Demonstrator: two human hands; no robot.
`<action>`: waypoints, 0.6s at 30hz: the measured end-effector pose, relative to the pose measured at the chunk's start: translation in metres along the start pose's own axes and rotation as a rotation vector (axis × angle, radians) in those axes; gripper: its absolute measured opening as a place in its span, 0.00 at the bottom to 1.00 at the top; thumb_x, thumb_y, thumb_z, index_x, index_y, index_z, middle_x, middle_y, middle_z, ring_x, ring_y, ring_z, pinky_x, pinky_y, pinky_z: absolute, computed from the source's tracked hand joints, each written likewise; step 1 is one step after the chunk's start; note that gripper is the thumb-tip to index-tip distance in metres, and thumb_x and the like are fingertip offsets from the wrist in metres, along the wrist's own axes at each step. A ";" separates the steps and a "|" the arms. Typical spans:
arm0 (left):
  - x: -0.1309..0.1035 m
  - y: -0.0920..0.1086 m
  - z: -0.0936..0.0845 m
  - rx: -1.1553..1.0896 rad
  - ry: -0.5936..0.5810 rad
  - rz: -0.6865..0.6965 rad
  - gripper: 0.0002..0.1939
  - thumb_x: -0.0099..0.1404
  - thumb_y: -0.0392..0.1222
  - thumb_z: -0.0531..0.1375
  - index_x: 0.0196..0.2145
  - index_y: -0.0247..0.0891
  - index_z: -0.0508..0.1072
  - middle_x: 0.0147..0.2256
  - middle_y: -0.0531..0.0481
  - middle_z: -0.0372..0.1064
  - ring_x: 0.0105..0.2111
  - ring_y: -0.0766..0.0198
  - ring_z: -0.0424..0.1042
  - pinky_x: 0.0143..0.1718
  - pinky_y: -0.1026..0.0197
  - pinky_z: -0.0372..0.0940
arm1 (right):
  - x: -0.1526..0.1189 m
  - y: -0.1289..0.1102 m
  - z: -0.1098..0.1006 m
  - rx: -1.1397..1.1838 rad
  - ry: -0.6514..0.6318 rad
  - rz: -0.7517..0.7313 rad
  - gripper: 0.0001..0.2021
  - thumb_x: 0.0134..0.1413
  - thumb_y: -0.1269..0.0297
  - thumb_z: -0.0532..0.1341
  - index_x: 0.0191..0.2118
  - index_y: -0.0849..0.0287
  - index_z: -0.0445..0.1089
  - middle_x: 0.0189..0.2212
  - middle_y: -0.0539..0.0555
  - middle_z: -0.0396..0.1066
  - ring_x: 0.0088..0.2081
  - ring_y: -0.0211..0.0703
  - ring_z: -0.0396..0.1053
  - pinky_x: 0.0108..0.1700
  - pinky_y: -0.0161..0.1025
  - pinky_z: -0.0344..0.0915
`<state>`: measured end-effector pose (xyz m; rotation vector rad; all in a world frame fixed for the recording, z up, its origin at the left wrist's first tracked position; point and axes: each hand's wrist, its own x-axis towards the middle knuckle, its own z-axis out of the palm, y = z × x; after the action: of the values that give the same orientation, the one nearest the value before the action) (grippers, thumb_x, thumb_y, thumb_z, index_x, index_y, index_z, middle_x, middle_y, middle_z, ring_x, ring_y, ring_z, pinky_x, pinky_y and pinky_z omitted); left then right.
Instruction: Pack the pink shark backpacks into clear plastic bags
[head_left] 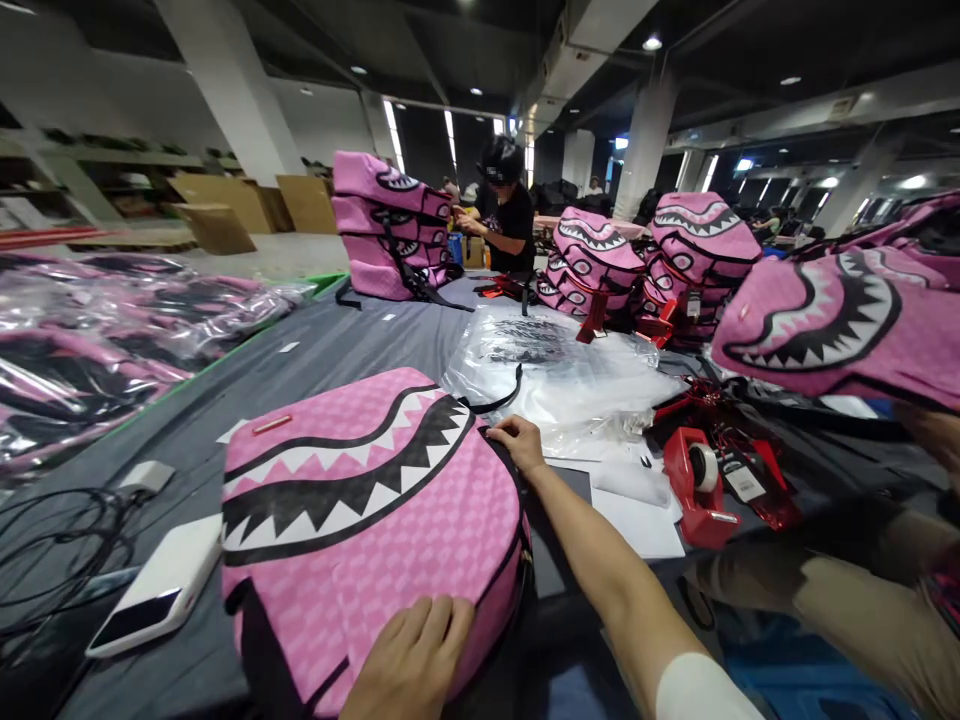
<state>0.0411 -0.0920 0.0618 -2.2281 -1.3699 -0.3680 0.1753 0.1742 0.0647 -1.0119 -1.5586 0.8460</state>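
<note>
A pink checkered backpack [450,500] with a black-and-white shark-mouth print lies on the grey cloth-covered table in front of me. My left hand [416,650] rests on its lower side, fingers laid over the pink fabric and holding nothing. At the far upper edge, my right hand [519,443] is closed in a pinch at the black trim; whether a zipper pull is between the fingertips is hidden. A black strap [495,400] sticks out just beyond that hand.
Clear plastic bags [555,370], a red tape dispenser [697,490] and red tagged pieces lie to the right. On the left are a white power bank [161,585], cables and bagged backpacks [112,340]. Stacked backpacks [390,235] and a co-worker [506,215] are behind; another person's arm shows at right.
</note>
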 end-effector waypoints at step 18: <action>0.021 0.063 0.039 -0.207 -0.198 -0.142 0.13 0.74 0.35 0.51 0.48 0.34 0.73 0.27 0.50 0.76 0.19 0.61 0.75 0.18 0.65 0.62 | -0.223 0.025 -0.044 -0.428 -0.042 -0.153 0.12 0.58 0.75 0.55 0.46 0.57 0.65 0.40 0.57 0.69 0.42 0.48 0.70 0.45 0.43 0.72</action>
<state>0.1059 -0.0787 0.0219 -2.3932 -1.6673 -0.3602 0.2444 -0.0205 -0.0341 -1.1603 -1.8736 0.4362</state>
